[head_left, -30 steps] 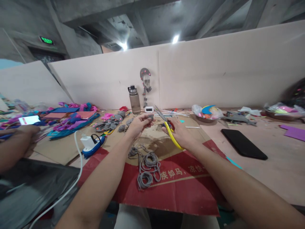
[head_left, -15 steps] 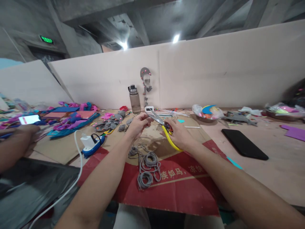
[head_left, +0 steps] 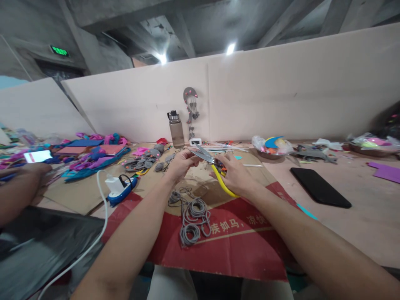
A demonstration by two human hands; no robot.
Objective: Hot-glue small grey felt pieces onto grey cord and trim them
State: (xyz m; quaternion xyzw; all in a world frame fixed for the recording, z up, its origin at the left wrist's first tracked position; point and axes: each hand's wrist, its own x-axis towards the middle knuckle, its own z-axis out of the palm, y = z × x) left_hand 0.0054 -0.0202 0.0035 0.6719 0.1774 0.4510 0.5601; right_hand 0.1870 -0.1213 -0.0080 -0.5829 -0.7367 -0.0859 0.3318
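My right hand (head_left: 229,171) is closed on yellow-handled scissors (head_left: 222,180), whose metal blades are parted and point up and to the left. Right by the blade tips, my left hand (head_left: 183,166) pinches with thumb and fingers; whatever is between them is too small to make out. Below the hands, coils of grey cord (head_left: 195,214) lie on a red and brown cardboard sheet (head_left: 237,258). Behind my left hand is a pile of grey felt pieces (head_left: 145,160).
A water bottle (head_left: 176,131) and a hanging grey moon ornament (head_left: 191,102) are at the back partition. On the right lie a black phone (head_left: 320,187) and a bowl (head_left: 271,152). At left are a blue power strip (head_left: 123,192), colourful felt (head_left: 100,154) and another person's hand (head_left: 34,179).
The scissor blades are spread a little wider than before. Both hands stay in nearly the same place, and the view has shifted only slightly.
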